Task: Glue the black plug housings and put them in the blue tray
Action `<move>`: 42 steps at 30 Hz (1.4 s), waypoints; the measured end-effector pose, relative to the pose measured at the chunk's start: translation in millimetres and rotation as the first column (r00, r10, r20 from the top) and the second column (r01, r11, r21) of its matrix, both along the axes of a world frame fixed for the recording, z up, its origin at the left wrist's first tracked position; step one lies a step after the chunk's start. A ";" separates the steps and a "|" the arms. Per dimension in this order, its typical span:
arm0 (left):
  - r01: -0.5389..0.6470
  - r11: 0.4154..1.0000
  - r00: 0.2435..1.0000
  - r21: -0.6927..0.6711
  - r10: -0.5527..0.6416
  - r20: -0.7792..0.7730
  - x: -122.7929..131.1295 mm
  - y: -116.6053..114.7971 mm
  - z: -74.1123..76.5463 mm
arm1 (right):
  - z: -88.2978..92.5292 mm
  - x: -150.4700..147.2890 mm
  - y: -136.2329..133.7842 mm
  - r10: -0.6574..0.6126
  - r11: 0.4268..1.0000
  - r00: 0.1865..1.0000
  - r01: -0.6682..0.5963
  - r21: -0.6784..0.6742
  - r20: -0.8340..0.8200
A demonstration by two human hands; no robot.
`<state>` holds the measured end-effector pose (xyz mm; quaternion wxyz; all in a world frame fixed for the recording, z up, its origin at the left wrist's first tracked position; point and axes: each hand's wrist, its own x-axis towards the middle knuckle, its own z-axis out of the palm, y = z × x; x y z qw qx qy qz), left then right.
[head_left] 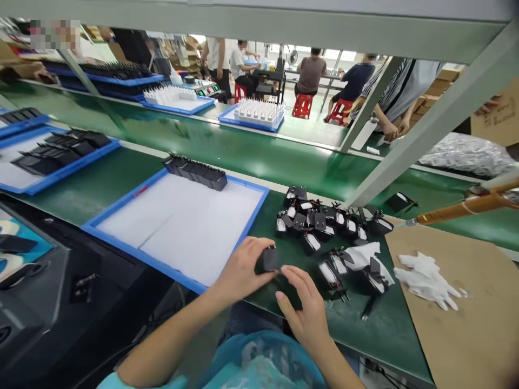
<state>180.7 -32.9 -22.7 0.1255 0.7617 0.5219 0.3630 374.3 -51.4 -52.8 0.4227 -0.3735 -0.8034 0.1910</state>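
Between the thumb and fingers of my left hand (245, 267) is a small black power adapter housing (269, 259), held above the green bench by the tray's right edge. My right hand (304, 302) is just right of it, thumb and fingers apart; whether a fingertip touches the housing is hard to tell. To the left lies a blue tray (254, 212) lined with white foam, with a row of black adapters (197, 172) along its far edge. A pile of black adapter housings (312, 219), white parts and wires showing, lies beyond my right hand.
White gloves (425, 278) lie on a cardboard sheet (466, 324) at right, under an orange-brown tool (466, 209). Another blue tray (73, 170) holds adapters at left. A slanted frame post (430, 119) rises over the bench. Across the line a person's hands (395, 129) are working.
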 end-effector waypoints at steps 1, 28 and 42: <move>-0.015 1.000 1.000 -0.018 0.014 -0.014 -16.5 13.5 3.1 | -2.7 2.6 -1.3 0.009 1.000 1.000 -0.009 -0.017 -0.005; 0.229 0.972 0.879 -0.044 -0.226 -0.419 -43.5 109.6 34.6 | -16.6 77.5 -0.8 -0.374 0.926 0.915 0.376 0.012 0.154; 0.518 0.741 0.671 -0.427 -0.662 -0.334 74.2 45.6 3.3 | 109.4 157.0 265.8 -0.424 0.716 0.516 0.694 -0.074 0.744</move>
